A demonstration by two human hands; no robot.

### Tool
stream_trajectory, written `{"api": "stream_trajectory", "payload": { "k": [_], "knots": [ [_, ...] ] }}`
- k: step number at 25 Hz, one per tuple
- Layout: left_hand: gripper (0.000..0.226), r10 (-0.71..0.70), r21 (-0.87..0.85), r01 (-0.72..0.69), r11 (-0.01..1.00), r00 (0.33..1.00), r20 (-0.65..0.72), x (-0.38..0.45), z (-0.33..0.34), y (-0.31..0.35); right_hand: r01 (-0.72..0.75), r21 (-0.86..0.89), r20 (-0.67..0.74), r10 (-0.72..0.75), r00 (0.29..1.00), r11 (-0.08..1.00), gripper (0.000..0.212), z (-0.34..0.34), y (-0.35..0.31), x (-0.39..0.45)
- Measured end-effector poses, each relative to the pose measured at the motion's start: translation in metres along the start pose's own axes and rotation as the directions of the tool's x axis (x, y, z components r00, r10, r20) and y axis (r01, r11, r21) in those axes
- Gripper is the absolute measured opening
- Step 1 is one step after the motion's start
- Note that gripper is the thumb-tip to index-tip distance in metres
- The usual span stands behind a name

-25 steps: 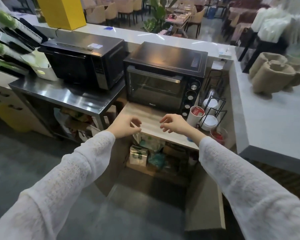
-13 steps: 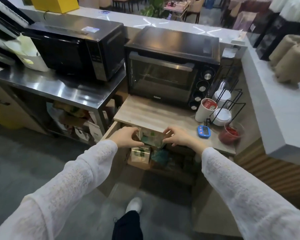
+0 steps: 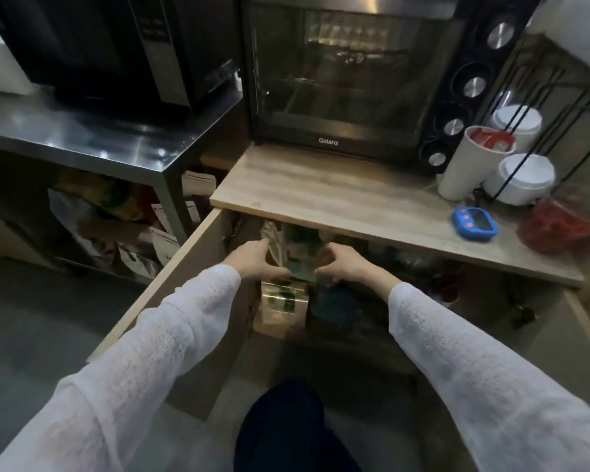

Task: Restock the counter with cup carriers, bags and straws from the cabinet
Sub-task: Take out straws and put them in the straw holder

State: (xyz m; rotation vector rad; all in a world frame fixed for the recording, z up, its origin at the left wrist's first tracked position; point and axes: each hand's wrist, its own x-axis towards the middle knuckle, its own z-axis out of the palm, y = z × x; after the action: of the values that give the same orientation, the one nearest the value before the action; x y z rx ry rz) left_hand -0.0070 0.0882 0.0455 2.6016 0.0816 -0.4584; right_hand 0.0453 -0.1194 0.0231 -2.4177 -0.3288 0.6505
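Both hands have moved forward and down since the earlier frame, from the front edge of the light wooden desk (image 3: pixel 338 195) into the open cabinet (image 3: pixel 191 264) beneath it; view is now closer and lower.

Left hand (image 3: pixel 252 258): fingers curled around the left side of an upright bundle of pale and green packaged bags (image 3: pixel 295 250). Right hand (image 3: pixel 343 262): fingers curled at the bundle's right side. Contact looks like a two-handed grasp; image is dim and blurred, so exact grip cannot be confirmed.

Bundle sits just under the desk edge, inside the cabinet. Just below it stands a tan cardboard box with green print (image 3: pixel 281 306); a dark teal wad (image 3: pixel 336 306) lies beside the box on its right.

On the desk: black glass-door oven (image 3: pixel 351 80), white paper cup with red contents (image 3: pixel 470 163), blue timer (image 3: pixel 474 221).
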Motion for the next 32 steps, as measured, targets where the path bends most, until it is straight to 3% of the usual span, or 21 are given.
{"api": "stream_trajectory", "payload": {
  "k": [3, 5, 7, 10, 16, 19, 22, 27, 32],
  "knots": [
    [0.047, 0.005, 0.009, -0.004, 1.000, 0.997, -0.072, 0.041, 0.035, -0.021, -0.012, -0.028, -0.037, 0.011, 0.999, 1.000, 0.061, 0.026, 0.021, 0.040],
    [0.020, -0.006, -0.004, 0.005, 1.000, 0.995, -0.103, 0.067, 0.059, -0.035, -0.003, -0.010, -0.020, 0.003, 1.000, 1.000, 0.046, 0.042, 0.032, 0.059],
    [0.015, -0.044, -0.057, 0.038, 0.998, 0.993, -0.110, 0.091, 0.083, -0.051, 0.045, -0.007, -0.032, -0.045, 0.998, 0.999, 0.036, 0.061, 0.048, 0.082],
    [0.034, -0.094, -0.145, 0.075, 0.987, 0.988, -0.124, 0.125, 0.114, -0.076, 0.151, 0.055, -0.098, -0.145, 0.985, 0.987, 0.043, 0.088, 0.067, 0.111],
    [0.080, 0.017, -0.307, -0.117, 0.945, 0.950, -0.311, 0.187, 0.169, -0.125, 0.231, 0.308, -0.229, -0.163, 0.960, 0.923, 0.042, 0.141, 0.105, 0.174],
    [0.077, 0.014, -0.378, -0.180, 0.908, 0.916, -0.402, 0.220, 0.181, -0.143, 0.294, 0.312, -0.346, -0.180, 0.921, 0.903, 0.060, 0.162, 0.114, 0.217],
    [0.068, -0.001, -0.432, -0.201, 0.879, 0.906, -0.422, 0.249, 0.185, -0.159, 0.262, 0.311, -0.335, -0.153, 0.930, 0.914, 0.072, 0.178, 0.121, 0.255],
    [0.085, -0.011, -0.503, -0.230, 0.833, 0.902, -0.431, 0.308, 0.193, -0.183, 0.289, 0.349, -0.369, -0.153, 0.917, 0.891, 0.087, 0.184, 0.120, 0.294],
    [0.096, -0.050, -0.546, -0.200, 0.814, 0.911, -0.409, 0.299, 0.175, -0.158, 0.338, 0.334, -0.394, -0.195, 0.898, 0.880, 0.108, 0.180, 0.115, 0.326]
  ]
}}
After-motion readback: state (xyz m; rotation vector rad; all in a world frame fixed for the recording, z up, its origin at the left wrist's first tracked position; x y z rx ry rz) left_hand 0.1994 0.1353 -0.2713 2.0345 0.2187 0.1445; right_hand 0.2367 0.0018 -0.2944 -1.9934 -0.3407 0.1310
